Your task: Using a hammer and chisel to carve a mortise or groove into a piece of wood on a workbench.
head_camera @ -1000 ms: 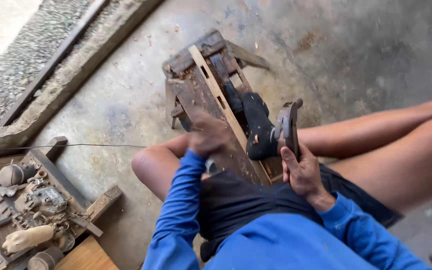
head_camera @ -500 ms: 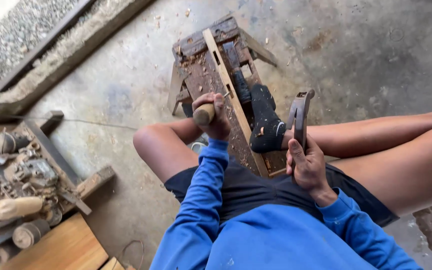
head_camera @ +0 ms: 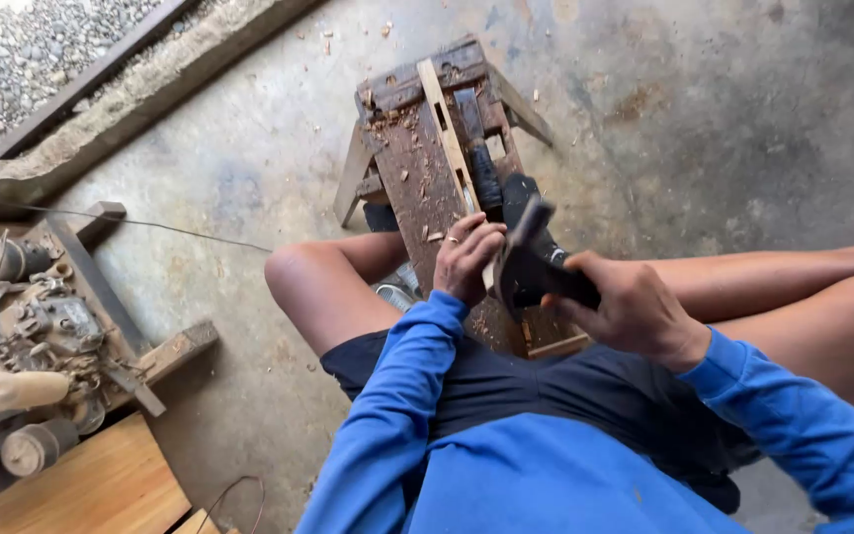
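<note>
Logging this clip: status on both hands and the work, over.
Left hand closed on a pale wooden strip lying on the bench. Right hand grips dark hammer-like tool, head at the strip. Wood chips on bench; nothing blocking.

dark mallet (head_camera: 526,265) tilted above a pale wood strip (head_camera: 444,124) lying along the chip-strewn workbench (head_camera: 402,148).

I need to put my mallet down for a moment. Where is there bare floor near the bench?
Bare concrete floor lies right of the wooden bench, and between the bench and the stone curb. The tray of tools at left is crowded, and the bench top holds wood chips and both hands.
</note>
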